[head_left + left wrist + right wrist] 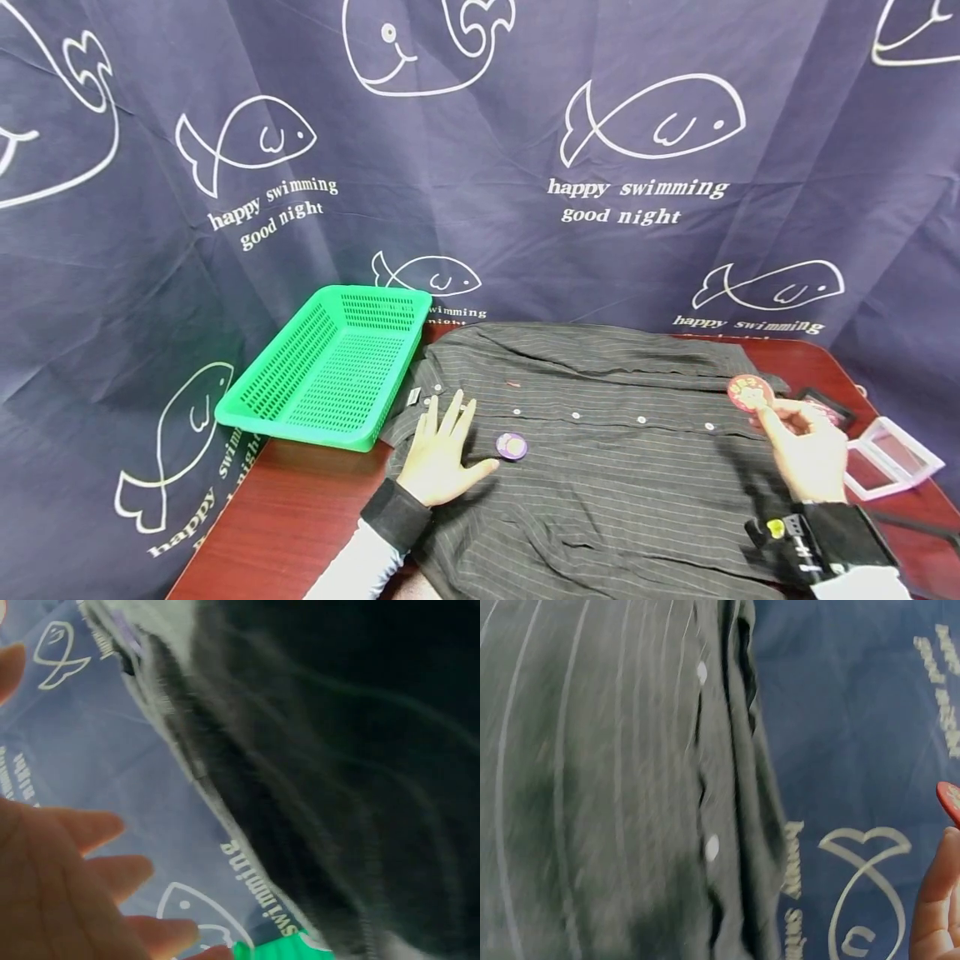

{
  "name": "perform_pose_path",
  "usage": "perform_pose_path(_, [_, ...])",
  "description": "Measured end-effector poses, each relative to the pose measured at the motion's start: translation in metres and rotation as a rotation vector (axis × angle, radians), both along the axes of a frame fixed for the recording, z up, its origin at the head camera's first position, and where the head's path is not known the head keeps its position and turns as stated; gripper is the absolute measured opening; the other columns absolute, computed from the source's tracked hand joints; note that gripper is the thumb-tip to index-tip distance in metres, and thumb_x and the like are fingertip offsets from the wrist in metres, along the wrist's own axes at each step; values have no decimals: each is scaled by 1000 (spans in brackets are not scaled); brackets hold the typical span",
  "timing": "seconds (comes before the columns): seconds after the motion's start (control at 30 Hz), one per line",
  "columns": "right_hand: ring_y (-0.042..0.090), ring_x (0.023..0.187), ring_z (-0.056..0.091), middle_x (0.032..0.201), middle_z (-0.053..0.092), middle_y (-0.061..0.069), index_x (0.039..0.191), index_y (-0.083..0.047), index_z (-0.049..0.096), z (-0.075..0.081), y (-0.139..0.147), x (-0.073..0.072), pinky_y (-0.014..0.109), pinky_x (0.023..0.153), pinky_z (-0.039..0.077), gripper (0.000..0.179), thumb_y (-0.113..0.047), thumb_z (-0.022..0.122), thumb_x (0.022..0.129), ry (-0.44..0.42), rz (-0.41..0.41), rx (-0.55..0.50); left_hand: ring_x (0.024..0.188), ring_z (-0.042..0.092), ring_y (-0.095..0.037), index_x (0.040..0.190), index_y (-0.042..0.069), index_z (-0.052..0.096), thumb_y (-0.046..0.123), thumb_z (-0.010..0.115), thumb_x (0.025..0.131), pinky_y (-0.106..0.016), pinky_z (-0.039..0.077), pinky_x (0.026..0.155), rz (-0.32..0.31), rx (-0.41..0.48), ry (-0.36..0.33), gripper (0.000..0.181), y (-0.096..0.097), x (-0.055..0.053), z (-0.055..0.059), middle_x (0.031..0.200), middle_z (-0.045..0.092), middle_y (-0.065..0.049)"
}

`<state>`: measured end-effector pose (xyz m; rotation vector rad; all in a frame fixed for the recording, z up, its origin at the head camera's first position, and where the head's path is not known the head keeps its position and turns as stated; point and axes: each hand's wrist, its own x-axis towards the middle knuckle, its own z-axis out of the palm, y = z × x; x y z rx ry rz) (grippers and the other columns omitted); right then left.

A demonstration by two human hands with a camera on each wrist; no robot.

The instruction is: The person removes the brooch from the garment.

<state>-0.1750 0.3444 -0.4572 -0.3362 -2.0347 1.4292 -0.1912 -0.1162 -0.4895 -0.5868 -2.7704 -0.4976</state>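
Observation:
A dark pinstriped button-up shirt [622, 492] lies spread out, its collar end toward the left and its row of white buttons running across. My left hand [442, 454] has its fingers spread over the shirt's collar end. Close by its thumb, a round purple badge [512, 447] lies on the cloth. On the other side, my right hand [810, 446] pinches a round red badge [746, 392] with a pale figure, held up over the shirt's hem end. Only the edge of this red badge [949, 799] enters the right wrist view, beside a fingertip.
At the left stands a green plastic basket [300, 431] with perforated walls. Right of the shirt are a white open frame-like case [888, 483] and a dark flat box [845, 412], partly behind the right hand. A fish-print curtain [480, 167] hangs behind the red-brown table [300, 500].

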Motion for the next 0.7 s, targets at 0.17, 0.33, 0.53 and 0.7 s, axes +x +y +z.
perform_pose_path(0.17, [-5,51,64,58,66,-17,76,-21,68,-9,22,2,8,54,49,26,2,65,89,19,25,-301,146,18,-52,151,12,37,68,64,77,-63,22,115,9,-51,-159,96,-6,2,-2,160,31,-11])
perform_pose_path(0.33, [-2,48,64,55,67,-13,75,-21,67,-18,42,6,10,51,50,28,2,61,90,1,10,-494,145,21,-50,150,12,40,71,63,77,-64,25,113,-11,-117,-263,96,-9,4,2,161,30,-10])
perform_pose_path(0.53, [-1,45,63,51,65,-12,69,-24,66,-23,64,10,11,48,49,30,-4,60,91,-93,-41,-563,146,23,-48,149,12,41,71,64,74,-65,27,111,-32,-193,-379,98,-8,8,11,160,31,-11])
perform_pose_path(0.7, [0,46,64,53,67,-11,66,-24,68,-27,77,15,13,47,50,37,-2,56,92,-78,-9,-642,146,25,-45,150,13,39,70,67,73,-67,27,110,-29,-233,-457,100,-7,9,14,160,30,-10])
